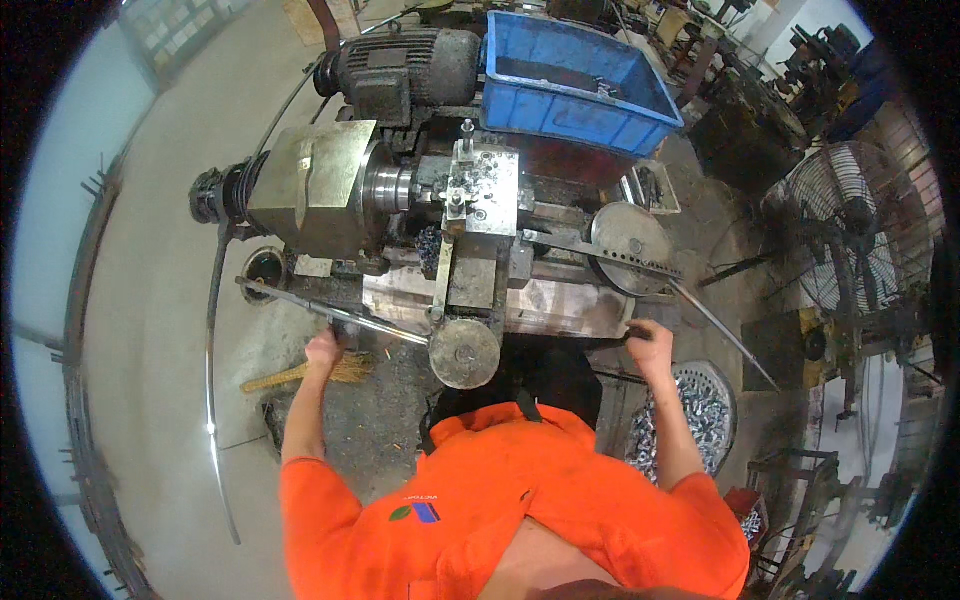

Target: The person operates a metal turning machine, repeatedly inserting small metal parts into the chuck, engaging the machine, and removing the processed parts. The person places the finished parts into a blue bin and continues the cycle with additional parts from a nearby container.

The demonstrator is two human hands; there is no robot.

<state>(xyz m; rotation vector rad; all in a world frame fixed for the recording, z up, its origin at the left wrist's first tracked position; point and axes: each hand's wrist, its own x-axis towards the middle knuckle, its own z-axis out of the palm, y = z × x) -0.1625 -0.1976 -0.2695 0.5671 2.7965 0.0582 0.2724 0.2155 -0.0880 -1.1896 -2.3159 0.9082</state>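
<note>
A small lathe stands in front of me, with its headstock [315, 180] and bright chuck [388, 188] at left and a tool post [485, 190] in the middle. My left hand [323, 350] is closed at the lathe's front left, below a long steel lever [375, 325]; what its fingers hold is hidden. At the front right corner of the metal bed tray [570, 308], my right hand [650, 345] is curled around a small dark part I cannot make out. Between my hands is a round handwheel disc [465, 353]. A larger disc [632, 245] with a perforated bar sits farther right.
Behind the lathe are a motor [410, 70] and a blue plastic crate [580, 95]. A basin of small metal parts [705, 410] stands by my right forearm. A straw broom [300, 375] lies near my left hand. A large fan [850, 225] stands at right.
</note>
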